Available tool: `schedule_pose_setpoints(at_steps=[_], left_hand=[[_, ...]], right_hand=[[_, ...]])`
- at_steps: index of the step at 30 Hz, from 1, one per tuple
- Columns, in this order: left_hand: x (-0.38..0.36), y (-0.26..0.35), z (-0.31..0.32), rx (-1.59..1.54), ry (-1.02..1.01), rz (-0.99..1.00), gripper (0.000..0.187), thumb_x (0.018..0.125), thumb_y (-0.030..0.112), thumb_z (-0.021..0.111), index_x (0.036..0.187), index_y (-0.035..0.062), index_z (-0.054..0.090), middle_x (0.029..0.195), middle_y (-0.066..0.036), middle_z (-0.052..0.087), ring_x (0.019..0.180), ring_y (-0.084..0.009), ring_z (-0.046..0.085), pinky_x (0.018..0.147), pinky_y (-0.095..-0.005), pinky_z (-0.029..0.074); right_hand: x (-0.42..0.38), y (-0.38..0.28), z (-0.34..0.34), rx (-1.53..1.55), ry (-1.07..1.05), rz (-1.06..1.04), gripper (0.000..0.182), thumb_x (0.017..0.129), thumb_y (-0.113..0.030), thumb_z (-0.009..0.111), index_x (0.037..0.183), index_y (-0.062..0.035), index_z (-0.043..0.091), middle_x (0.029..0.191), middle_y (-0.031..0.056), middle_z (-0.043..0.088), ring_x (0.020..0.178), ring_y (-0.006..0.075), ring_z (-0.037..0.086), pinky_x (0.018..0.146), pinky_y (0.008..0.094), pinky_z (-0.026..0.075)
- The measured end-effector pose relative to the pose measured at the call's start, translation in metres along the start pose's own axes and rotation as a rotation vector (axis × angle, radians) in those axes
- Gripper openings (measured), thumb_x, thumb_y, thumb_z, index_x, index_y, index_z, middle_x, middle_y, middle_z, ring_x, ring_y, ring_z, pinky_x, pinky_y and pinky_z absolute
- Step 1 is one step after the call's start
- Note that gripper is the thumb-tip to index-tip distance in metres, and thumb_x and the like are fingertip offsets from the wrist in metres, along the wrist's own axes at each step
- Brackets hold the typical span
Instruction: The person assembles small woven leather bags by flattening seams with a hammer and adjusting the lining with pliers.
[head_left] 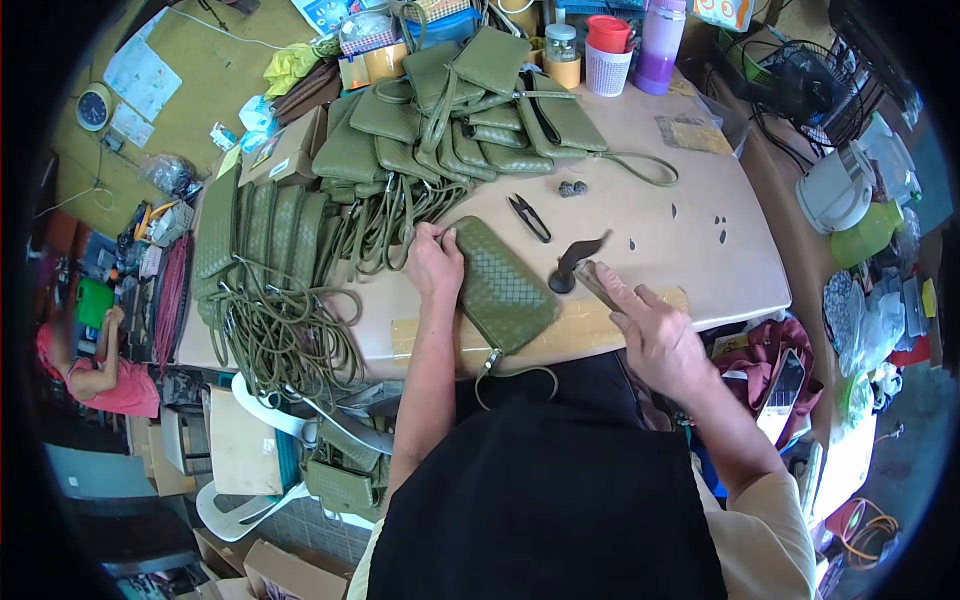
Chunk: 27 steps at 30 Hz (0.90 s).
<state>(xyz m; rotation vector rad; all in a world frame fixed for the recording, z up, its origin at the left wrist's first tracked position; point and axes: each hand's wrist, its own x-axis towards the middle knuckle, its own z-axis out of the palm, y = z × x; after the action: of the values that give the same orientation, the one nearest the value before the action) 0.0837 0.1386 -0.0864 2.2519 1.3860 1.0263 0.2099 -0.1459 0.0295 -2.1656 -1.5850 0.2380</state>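
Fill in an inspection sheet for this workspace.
Surface: pale tabletop, brownish tape strip along near edge, small dark scraps at right.
Job's things: olive-green woven-pattern zip pouch lies flat; slim brownish tool, type unclear, beside round black object.
Clutter: heaped olive-green pouches and tangled green straps; black thread snips, tall purple bottle.
Hands: left hand has fingers on the pouch's upper corner; right hand grips the tool.
Cables: dark cables near black fan; orange cable lower right.
Surroundings: another person in pink at far left; cardboard boxes below.
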Motion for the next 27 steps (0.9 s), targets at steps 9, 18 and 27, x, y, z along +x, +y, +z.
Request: schedule_pose_setpoints(at_steps=[9, 18, 27], left_hand=[[-0.001, 0.000, 0.000, 0.045, -0.006, -0.026, 0.020, 0.083, 0.022, 0.070, 0.089, 0.0052, 0.060, 0.085, -0.016, 0.068, 0.080, -0.0377, 0.065, 0.071, -0.0462, 0.050], [-0.042, -0.026, -0.031, -0.873, -0.141, -0.147, 0.074, 0.080, 0.014, 0.072, 0.141, -0.0011, 0.032, 0.127, -0.020, 0.048, 0.115, -0.0313, 0.051, 0.096, -0.0414, 0.043], [-0.132, 0.016, -0.096, -0.033, -0.405, 0.200, 0.037, 0.078, 0.007, 0.073, 0.110, 0.0027, 0.054, 0.098, -0.017, 0.058, 0.093, -0.0349, 0.057, 0.080, -0.0389, 0.047]], right_hand=[[-0.015, 0.006, 0.024, 0.074, 0.136, -0.046, 0.056, 0.085, -0.007, 0.058, 0.139, -0.0165, 0.047, 0.079, 0.0145, 0.059, 0.066, 0.0355, 0.063, 0.062, 0.0441, 0.054], [0.024, 0.078, 0.030, -0.269, 0.188, 0.159, 0.057, 0.083, -0.006, 0.058, 0.135, -0.0302, 0.054, 0.089, 0.0141, 0.053, 0.081, 0.0315, 0.062, 0.065, 0.0419, 0.052], [0.041, -0.004, 0.080, 0.046, 0.121, -0.438, 0.058, 0.077, -0.029, 0.072, 0.129, -0.0114, 0.056, 0.130, 0.0160, 0.051, 0.123, 0.0313, 0.047, 0.102, 0.0540, 0.032]])
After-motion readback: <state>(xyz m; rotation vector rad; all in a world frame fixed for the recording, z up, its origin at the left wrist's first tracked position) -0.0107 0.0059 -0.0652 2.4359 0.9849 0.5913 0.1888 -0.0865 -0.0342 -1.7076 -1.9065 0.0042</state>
